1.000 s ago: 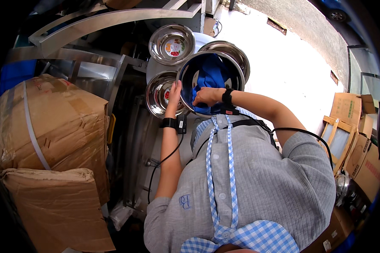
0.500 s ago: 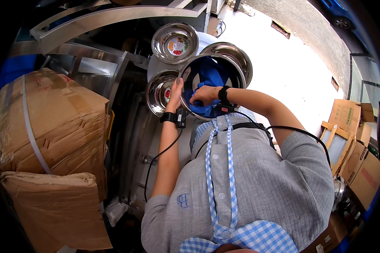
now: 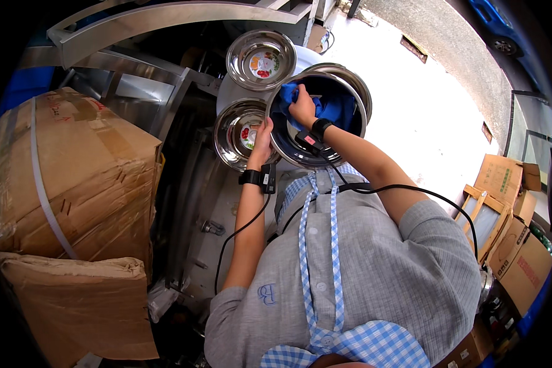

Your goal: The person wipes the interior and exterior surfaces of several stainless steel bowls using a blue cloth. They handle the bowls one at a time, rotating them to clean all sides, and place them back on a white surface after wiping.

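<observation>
A shiny steel basin is held tilted in front of me, its inside reflecting dark blue. Its left rim is gripped by my left hand. Inside it, my right hand is closed on a blue cloth, pressing it near the upper left of the inner wall. Part of the cloth hangs loose toward the right side. Three more steel basins lie around it: one at the far left and one at the near left, both with round fruit stickers, and one mostly hidden behind the held basin.
The basins rest on a white round surface. To my left stand a metal frame and large strapped cardboard boxes. More cartons are at the right, and a blue car is at the far right. Cables run from both wrists.
My right hand has moved up and away with the cloth, from the basin's near left side to its far left inner wall. The held basin sits slightly further right.
</observation>
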The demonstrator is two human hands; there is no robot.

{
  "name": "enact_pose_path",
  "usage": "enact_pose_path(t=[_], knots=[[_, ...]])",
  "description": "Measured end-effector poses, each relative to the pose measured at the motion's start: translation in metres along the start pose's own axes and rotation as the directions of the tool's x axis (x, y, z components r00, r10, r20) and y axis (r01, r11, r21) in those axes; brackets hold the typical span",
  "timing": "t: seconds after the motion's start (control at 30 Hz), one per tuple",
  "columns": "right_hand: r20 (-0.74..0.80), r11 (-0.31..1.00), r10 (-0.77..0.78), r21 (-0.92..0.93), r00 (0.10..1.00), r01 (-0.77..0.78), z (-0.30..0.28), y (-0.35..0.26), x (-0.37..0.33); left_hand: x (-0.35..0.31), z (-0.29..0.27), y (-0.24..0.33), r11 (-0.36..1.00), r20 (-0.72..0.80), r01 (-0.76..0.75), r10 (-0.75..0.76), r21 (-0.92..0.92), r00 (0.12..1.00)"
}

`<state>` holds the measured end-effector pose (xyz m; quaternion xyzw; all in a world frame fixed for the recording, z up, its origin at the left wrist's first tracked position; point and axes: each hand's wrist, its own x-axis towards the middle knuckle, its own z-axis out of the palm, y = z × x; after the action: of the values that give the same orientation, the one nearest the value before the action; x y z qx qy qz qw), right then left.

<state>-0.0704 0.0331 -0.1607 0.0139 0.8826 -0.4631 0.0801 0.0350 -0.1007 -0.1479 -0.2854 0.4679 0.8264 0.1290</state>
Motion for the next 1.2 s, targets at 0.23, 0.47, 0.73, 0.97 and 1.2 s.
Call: enact_pose_path(t=[0.23,0.47,0.73,0.97,1.2], knots=[[0.443,0.901,-0.408,0.057,0.798,0.429,-0.036,0.029,0.007,0.007,-0.003,0.009,0.852,0.053,0.156,-0.209,0.499,0.976],[0.844,0.763,-0.222,-0.161,0.488,0.626,-0.092,0.071,-0.007,0.036,0.032,0.001,0.889,-0.044,0.103,-0.093,0.447,0.995],[0.853,0.778,-0.178,-0.183,0.490,0.601,-0.088,0.067,-0.001,0.062,0.045,-0.026,0.820,-0.145,0.167,-0.104,0.548,0.984],[0.874,0.741,-0.201,-0.160,0.443,0.652,-0.097,0.058,-0.002,0.054,0.049,-0.028,0.904,0.035,0.168,-0.197,0.392,0.980],[0.876,0.701,-0.366,0.038,0.314,0.712,-0.104,0.033,-0.019,0.013,0.022,-0.022,0.966,0.098,0.116,-0.141,0.231,0.985]])
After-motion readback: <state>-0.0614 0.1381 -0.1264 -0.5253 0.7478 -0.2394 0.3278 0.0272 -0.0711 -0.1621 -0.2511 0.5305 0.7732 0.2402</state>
